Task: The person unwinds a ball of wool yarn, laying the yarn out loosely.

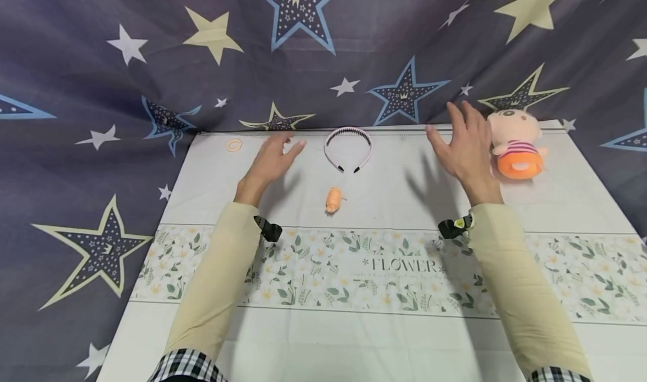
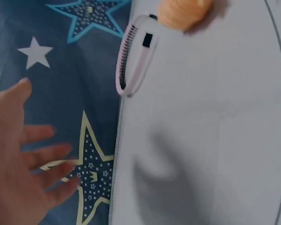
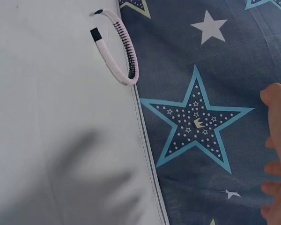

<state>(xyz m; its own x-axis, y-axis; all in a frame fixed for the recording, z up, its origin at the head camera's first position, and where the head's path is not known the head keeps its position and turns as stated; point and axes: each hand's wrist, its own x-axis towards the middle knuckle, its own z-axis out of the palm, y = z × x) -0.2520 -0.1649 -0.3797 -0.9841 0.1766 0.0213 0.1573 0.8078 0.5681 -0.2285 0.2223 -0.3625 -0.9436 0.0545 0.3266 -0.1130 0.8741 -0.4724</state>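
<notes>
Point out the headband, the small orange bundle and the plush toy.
headband (image 1: 349, 129), head view: top of its arch.
small orange bundle (image 1: 333, 200), head view: middle of its body.
plush toy (image 1: 518, 147), head view: its striped middle.

The head view looks forward and down, far enough back to take in the left hand (image 1: 270, 160), the right hand (image 1: 466, 149), the table (image 1: 303, 342) and the curtain (image 1: 308, 84) behind it. The left wrist view is nearer and turned sideways: the table's far edge runs almost upright, curtain at left, table at right, left hand along the left border. The right wrist view, also close, roughly mirrors this, with part of the right hand at its right border. All three share the headband (image 1: 348, 131); head and left wrist also share the orange bundle (image 1: 333, 200), which the latter crops at the top.
</notes>
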